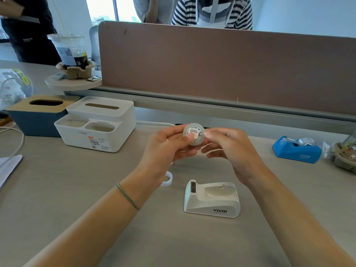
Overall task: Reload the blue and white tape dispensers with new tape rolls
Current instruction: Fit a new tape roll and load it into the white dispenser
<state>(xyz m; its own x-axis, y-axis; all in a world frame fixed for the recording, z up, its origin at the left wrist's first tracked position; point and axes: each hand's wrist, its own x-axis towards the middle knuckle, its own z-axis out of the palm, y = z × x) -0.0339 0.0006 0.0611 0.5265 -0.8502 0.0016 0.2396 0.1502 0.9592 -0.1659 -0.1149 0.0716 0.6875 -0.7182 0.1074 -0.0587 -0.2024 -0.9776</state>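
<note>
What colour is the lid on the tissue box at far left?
Light wood-tone lid on a dark blue tissue box, seen in the head view.

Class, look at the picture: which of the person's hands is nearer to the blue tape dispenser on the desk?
Right. The right hand is up at the tape roll, on the side toward the blue tape dispenser at the desk's far right. The left hand holds the roll from the other side, farther away.

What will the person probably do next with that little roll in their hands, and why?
Probably lower the tape roll into the white dispenser. Both hands, left hand and right hand, hold it above the desk with its hub seemingly fitted, and the dispenser's cradle sits empty below.
</note>
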